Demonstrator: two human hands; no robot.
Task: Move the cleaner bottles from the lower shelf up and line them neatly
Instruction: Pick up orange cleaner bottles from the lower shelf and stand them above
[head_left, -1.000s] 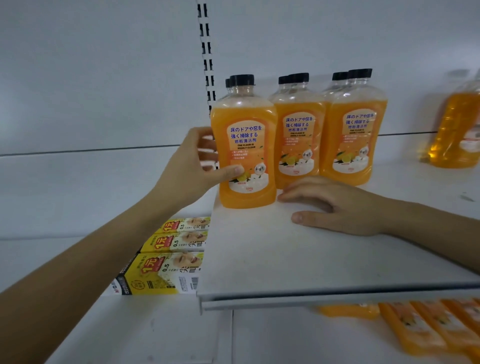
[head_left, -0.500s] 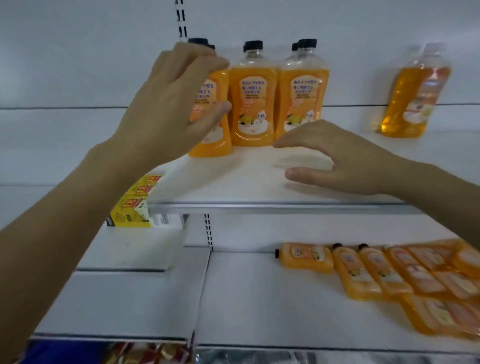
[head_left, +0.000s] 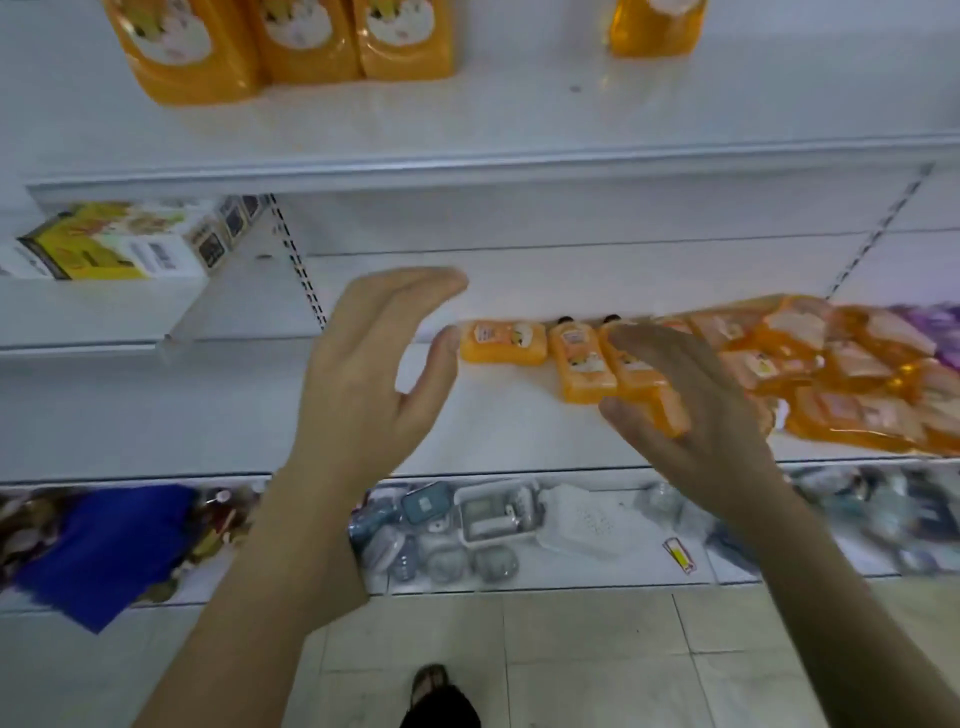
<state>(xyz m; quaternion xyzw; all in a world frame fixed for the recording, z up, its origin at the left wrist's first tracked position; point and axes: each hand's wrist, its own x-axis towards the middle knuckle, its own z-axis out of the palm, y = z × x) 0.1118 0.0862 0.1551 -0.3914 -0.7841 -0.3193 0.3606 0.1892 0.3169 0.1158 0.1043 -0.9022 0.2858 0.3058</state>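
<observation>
Several orange cleaner bottles (head_left: 582, 364) lie flat in a heap on the lower shelf (head_left: 493, 441), spreading to the right. Three upright orange bottles (head_left: 291, 47) stand side by side on the upper shelf (head_left: 467, 150), only their lower halves in view. My left hand (head_left: 369, 374) hovers over the lower shelf, fingers spread and holding nothing, just left of the leftmost lying bottle (head_left: 503, 341). My right hand (head_left: 691, 410) hovers with straight fingers above the lying bottles and covers part of one; whether it touches them is unclear.
A paler orange bottle (head_left: 657, 26) stands apart on the upper shelf at right. Yellow boxes (head_left: 119, 244) sit on a left shelf. The bottom shelf holds small containers (head_left: 493, 514) and a blue cloth (head_left: 98, 540). Tiled floor lies below.
My view has dropped from the upper shelf to the lower one. Both hands left the upright bottles and came down over the lying bottles.
</observation>
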